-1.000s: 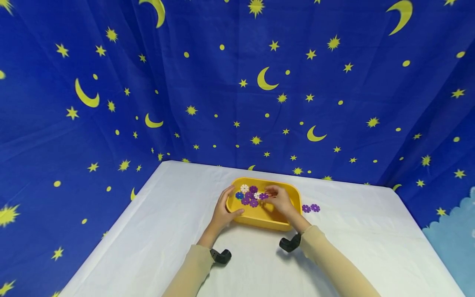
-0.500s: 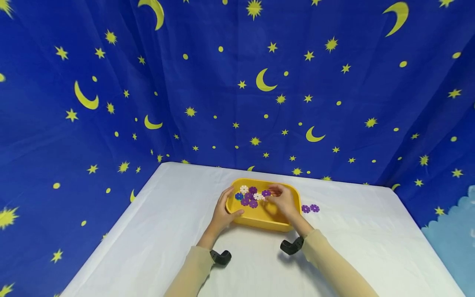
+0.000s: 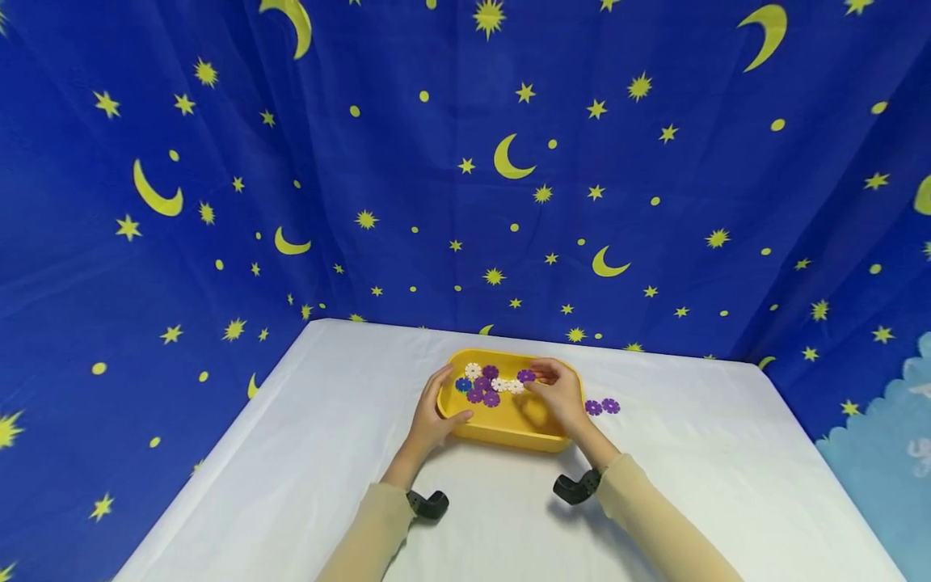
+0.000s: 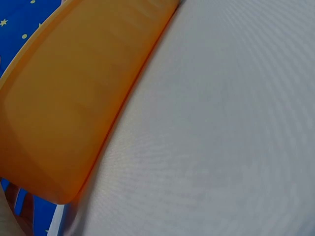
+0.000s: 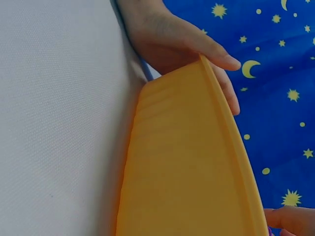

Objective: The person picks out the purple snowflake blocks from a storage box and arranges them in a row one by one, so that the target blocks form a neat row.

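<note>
A yellow plastic tray (image 3: 509, 436) stands on the table with several flower-shaped notched discs in it: purple (image 3: 491, 399), white (image 3: 473, 371) and a blue disc (image 3: 463, 385). At the tray's left end my left hand (image 3: 427, 420) grips the corner, thumb over the rim, as the right wrist view confirms. Over the tray's right half, my right hand (image 3: 562, 398) pinches a purple disc (image 3: 526, 376) at its fingertips. A white disc (image 3: 515, 387) sits just below that one, beside another white disc (image 3: 498, 385); whether they are joined cannot be told.
Two purple discs (image 3: 602, 406) lie on the white-covered table (image 3: 698, 453) just right of the tray. Behind rises a blue curtain (image 3: 407, 178) with yellow moons and stars. Both wrist views show mostly the tray's outer wall (image 4: 74, 98).
My right hand has shifted slightly right and away from the clustered discs with the purple disc, and a second white disc now shows. The left hand has kept its place on the tray.
</note>
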`<state>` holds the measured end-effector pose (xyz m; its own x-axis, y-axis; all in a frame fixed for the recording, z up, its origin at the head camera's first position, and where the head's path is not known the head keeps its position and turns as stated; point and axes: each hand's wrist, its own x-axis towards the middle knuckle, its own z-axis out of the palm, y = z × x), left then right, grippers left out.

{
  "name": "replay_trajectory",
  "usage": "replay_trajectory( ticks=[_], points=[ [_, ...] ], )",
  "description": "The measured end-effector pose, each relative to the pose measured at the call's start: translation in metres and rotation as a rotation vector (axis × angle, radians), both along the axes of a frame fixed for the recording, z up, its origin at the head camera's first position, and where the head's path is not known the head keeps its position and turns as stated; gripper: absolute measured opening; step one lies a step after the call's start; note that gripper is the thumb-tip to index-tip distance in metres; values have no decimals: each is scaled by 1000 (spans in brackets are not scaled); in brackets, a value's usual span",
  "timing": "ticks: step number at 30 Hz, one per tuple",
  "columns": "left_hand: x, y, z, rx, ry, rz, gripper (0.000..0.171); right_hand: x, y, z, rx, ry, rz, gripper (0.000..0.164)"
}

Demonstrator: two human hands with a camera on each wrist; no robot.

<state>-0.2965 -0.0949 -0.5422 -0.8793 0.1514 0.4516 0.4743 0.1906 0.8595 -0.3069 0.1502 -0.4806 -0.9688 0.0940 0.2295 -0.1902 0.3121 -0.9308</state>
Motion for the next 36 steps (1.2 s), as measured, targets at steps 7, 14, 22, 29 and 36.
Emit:
replay_trajectory(
  ticks=[7,14,22,29,36],
  points=[
    [1,1,-2,0,-16,7,86,6,9,1,-8,7,-49,42],
    [9,2,11,2,-26,-1,83,12,19,1,-56,-3,-78,43],
    [25,0,37,-17,-37,-18,82,16,26,3,-76,-2,-86,44],
    [14,1,24,-13,-35,-14,82,18,38,6,-188,-5,-146,42],
    [1,0,1,1,-22,4,85,23,53,10,-228,-36,-243,42]
  ],
)
